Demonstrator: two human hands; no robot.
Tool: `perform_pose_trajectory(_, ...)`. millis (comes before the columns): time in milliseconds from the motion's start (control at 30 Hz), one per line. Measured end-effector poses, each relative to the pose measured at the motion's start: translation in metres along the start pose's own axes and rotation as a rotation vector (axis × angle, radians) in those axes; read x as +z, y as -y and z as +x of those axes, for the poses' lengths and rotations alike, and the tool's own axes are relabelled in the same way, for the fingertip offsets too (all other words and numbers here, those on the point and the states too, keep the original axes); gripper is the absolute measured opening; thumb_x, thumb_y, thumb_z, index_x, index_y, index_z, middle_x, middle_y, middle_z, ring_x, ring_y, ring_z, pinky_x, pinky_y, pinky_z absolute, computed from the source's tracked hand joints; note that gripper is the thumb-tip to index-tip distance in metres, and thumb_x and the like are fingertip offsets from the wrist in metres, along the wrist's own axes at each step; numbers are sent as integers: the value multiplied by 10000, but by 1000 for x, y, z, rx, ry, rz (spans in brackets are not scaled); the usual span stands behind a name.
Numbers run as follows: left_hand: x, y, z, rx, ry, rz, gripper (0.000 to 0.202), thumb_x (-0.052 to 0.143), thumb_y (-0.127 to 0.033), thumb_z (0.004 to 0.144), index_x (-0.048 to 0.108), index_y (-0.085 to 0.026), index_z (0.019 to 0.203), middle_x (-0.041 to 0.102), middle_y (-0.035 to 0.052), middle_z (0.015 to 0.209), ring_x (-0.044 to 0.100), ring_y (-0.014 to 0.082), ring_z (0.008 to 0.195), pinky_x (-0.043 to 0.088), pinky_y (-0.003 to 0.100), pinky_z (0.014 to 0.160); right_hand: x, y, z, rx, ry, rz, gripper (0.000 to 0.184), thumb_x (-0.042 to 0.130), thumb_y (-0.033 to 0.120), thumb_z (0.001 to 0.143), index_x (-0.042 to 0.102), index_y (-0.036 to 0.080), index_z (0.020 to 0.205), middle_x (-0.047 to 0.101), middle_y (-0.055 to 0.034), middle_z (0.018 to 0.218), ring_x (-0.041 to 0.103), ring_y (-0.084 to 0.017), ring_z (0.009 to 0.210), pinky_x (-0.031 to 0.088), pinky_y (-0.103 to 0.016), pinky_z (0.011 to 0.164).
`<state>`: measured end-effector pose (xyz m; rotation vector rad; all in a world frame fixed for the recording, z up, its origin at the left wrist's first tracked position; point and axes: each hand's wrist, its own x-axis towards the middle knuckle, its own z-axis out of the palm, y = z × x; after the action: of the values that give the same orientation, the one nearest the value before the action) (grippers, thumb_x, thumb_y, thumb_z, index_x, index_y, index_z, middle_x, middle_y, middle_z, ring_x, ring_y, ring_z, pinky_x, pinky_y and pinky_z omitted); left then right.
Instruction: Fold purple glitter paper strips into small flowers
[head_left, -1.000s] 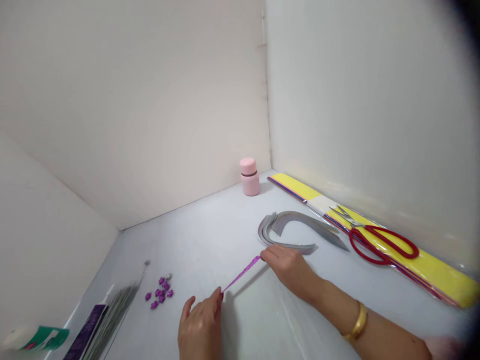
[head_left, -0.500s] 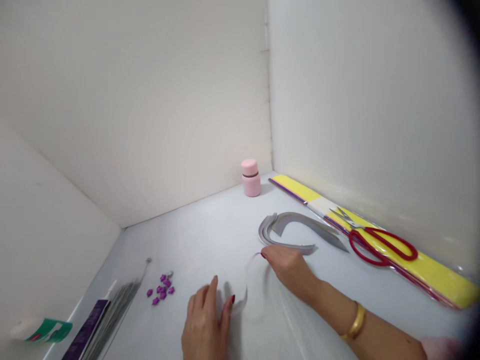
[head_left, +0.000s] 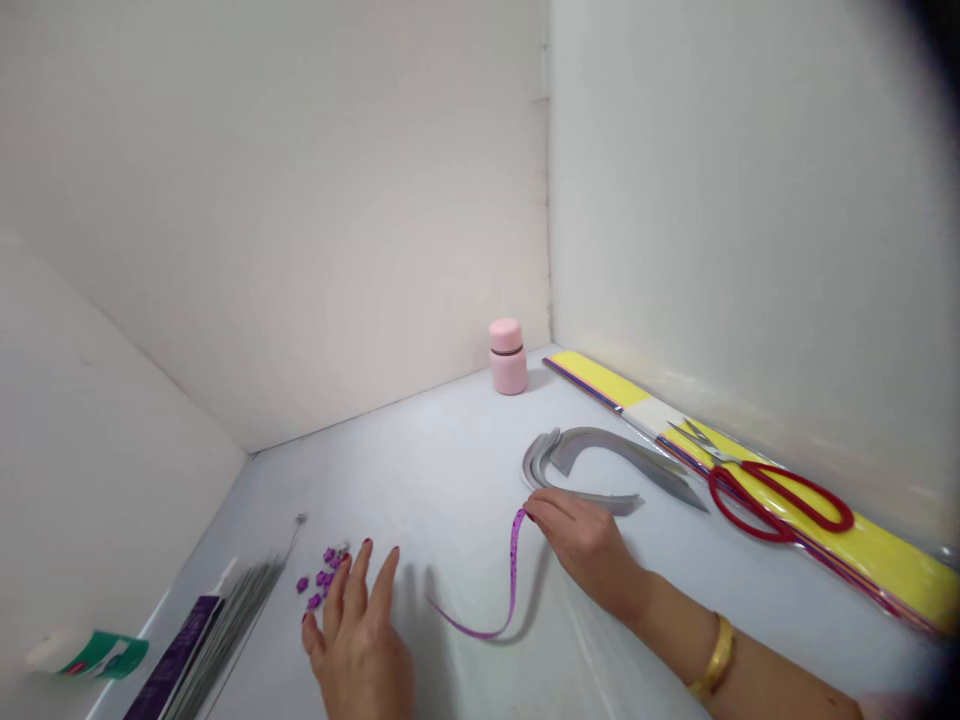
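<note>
Between the pinched fingertips of my right hand is one end of a narrow purple paper strip. The strip has small dark marks and curves down and left, its other end loose above the table. My left hand is open with fingers spread, just right of a small pile of purple folded paper stars. Its fingers hide part of that pile. Behind my right hand lie curled bundles of grey-silver paper strips.
Red-handled scissors rest on a long pack of yellow and coloured paper strips along the right wall. A pink jar stands at the back corner. At left are grey wire stems, a purple tube and a green-and-white bottle.
My left hand has moved left toward the stars and spread its fingers. The purple strip, blurred before, now hangs in a clear curve from my right hand, which stays nearly in place.
</note>
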<state>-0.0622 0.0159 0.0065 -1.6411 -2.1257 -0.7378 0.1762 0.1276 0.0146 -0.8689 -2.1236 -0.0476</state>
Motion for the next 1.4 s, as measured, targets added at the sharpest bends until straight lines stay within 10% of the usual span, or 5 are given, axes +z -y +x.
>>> perform_pose_trajectory(267,-22,-34,-1,-95,-88,-428,223,473,-187,829,603,-161,1009,637,111,953,580,228,887,443,318,780,-2,7,0,-26,0,85,227,415,76,873,630,148,885,654,-81,825,611,-168,759,489,-277,668)
perform_pose_trajectory(500,-11,-87,-20,12,-21,-432,387,686,-376,694,626,-157,1007,586,-7,596,486,129,434,367,225,502,-1,26,-4,-78,60,227,229,433,95,865,649,170,876,652,-70,767,592,-161,715,456,-267,633)
perform_pose_trajectory(767,-7,-65,-14,174,-66,-305,166,640,-223,762,707,-206,912,718,13,608,623,146,484,382,220,535,-5,40,-2,293,223,615,207,467,235,856,644,166,776,638,-78,737,576,-176,710,442,-294,650)
perform_pose_trajectory(1000,-11,-72,-15,-347,318,-794,154,499,-295,838,616,-201,869,681,3,658,603,152,544,426,230,546,-2,58,2,817,485,1158,277,566,419,776,546,144,747,600,-9,553,558,-123,491,424,-223,465)
perform_pose_trajectory(1400,-9,-79,-8,-576,583,-1202,149,647,-266,710,740,-156,750,672,27,594,585,164,591,451,224,570,-1,63,0,1085,364,1428,245,737,321,649,576,138,673,555,40,559,439,-61,494,295,-182,478)
